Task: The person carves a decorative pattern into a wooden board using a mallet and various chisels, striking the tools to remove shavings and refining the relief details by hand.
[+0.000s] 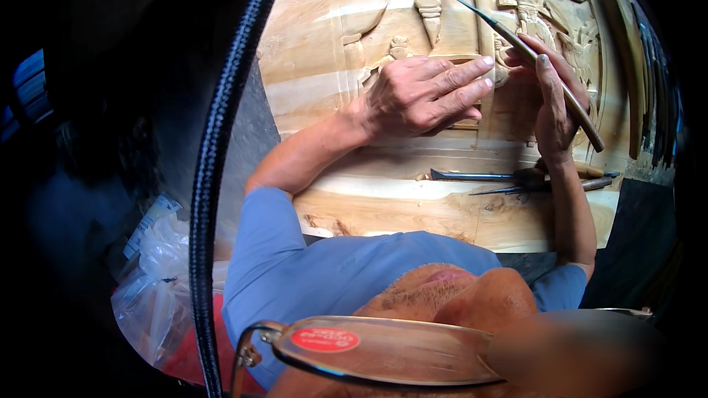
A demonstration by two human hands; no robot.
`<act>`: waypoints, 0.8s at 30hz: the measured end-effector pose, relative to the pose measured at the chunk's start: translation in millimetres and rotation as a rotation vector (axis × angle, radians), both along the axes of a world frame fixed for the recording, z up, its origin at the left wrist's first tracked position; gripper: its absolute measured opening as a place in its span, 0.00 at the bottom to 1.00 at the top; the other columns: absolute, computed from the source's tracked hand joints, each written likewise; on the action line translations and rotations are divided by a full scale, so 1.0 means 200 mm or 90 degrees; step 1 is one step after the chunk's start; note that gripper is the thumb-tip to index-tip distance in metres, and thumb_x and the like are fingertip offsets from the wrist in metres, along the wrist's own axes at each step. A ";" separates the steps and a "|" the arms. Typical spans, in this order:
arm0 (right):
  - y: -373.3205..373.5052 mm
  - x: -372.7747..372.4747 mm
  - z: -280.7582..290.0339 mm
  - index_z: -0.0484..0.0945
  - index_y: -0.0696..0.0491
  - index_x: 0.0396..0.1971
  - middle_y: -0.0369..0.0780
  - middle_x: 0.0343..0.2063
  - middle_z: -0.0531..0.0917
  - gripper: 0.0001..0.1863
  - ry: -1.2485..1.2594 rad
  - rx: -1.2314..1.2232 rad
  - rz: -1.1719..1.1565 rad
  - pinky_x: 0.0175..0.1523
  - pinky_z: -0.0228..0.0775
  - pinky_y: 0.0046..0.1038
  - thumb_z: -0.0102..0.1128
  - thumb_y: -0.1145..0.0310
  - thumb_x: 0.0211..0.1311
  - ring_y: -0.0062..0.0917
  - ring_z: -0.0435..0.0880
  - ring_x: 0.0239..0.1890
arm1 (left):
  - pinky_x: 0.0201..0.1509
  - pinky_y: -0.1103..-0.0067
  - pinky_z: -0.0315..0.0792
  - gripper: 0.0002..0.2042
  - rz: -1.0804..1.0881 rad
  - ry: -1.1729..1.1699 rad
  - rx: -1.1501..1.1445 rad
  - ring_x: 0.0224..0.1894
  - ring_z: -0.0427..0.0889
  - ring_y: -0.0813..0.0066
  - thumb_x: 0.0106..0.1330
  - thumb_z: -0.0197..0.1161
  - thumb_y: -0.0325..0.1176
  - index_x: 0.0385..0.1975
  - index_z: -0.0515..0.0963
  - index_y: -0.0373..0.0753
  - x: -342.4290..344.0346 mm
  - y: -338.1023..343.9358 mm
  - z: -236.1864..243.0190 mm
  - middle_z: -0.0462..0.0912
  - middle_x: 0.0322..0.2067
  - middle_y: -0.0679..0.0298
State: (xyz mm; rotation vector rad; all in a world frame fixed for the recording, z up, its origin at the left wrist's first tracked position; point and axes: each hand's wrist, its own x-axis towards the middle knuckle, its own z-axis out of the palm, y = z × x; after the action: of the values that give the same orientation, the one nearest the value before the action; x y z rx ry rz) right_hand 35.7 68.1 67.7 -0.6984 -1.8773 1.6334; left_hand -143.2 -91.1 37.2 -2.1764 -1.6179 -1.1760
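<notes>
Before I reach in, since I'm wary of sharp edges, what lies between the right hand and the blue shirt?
The head view shows carving tools on pale wood between the right hand and blue shirt.

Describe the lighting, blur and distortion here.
In the head view, the carved wood is brightly lit, with a dark shadow between the left hand and right hand; in the head view, the rim falls nearly black, the wood's right edge bows, and a smeared blur hides part of the glasses at lower right.
</notes>
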 end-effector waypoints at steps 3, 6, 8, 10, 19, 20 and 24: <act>-0.01 0.00 -0.01 0.80 0.62 0.58 0.47 0.44 0.89 0.18 0.027 0.030 -0.004 0.50 0.80 0.25 0.51 0.67 0.79 0.27 0.89 0.45 | 0.31 0.80 0.80 0.17 -0.012 0.015 0.046 0.33 0.88 0.71 0.64 0.73 0.42 0.48 0.85 0.40 0.01 0.00 -0.01 0.88 0.50 0.58; 0.02 0.05 0.02 0.80 0.62 0.59 0.48 0.47 0.88 0.17 0.051 0.140 0.002 0.50 0.81 0.27 0.54 0.72 0.77 0.30 0.89 0.47 | 0.31 0.80 0.80 0.15 -0.044 0.051 0.060 0.34 0.89 0.72 0.63 0.74 0.41 0.46 0.85 0.40 0.02 -0.03 -0.03 0.89 0.46 0.58; 0.02 0.09 0.07 0.81 0.62 0.58 0.48 0.47 0.88 0.16 0.015 0.259 0.019 0.50 0.81 0.29 0.55 0.73 0.76 0.30 0.89 0.47 | 0.32 0.81 0.80 0.14 -0.044 0.059 0.052 0.35 0.89 0.72 0.63 0.74 0.40 0.43 0.85 0.40 0.02 -0.05 -0.01 0.89 0.44 0.59; -0.01 0.14 0.10 0.81 0.63 0.57 0.48 0.47 0.88 0.15 -0.004 0.323 0.016 0.52 0.81 0.29 0.56 0.73 0.76 0.30 0.89 0.48 | 0.32 0.81 0.80 0.14 -0.043 0.059 0.068 0.35 0.89 0.72 0.63 0.74 0.40 0.43 0.85 0.40 0.01 -0.04 -0.03 0.89 0.44 0.59; -0.16 0.36 0.13 0.82 0.60 0.56 0.46 0.46 0.89 0.16 -0.108 0.428 -0.132 0.53 0.81 0.26 0.63 0.79 0.70 0.27 0.90 0.48 | 0.29 0.82 0.77 0.15 -0.053 0.080 0.146 0.32 0.87 0.76 0.62 0.75 0.40 0.42 0.85 0.38 0.03 -0.07 -0.02 0.89 0.38 0.61; -0.17 0.37 0.11 0.82 0.59 0.56 0.46 0.46 0.89 0.16 -0.105 0.444 -0.140 0.51 0.81 0.26 0.63 0.79 0.70 0.26 0.90 0.46 | 0.28 0.83 0.76 0.15 -0.053 0.083 0.151 0.31 0.87 0.76 0.62 0.75 0.40 0.42 0.85 0.37 0.03 -0.07 -0.02 0.89 0.37 0.61; -0.22 0.39 0.09 0.82 0.58 0.56 0.45 0.45 0.90 0.17 -0.104 0.457 -0.159 0.45 0.82 0.25 0.63 0.82 0.69 0.24 0.90 0.42 | 0.27 0.83 0.75 0.15 -0.065 0.091 0.169 0.28 0.85 0.79 0.62 0.75 0.40 0.41 0.85 0.37 0.03 -0.08 -0.02 0.88 0.36 0.62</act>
State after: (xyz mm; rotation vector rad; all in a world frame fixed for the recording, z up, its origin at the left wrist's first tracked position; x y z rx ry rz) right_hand 114.2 24.2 86.4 -0.7141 -2.1844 0.6787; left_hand -137.4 -106.3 34.0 -2.1364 -1.2307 -1.1570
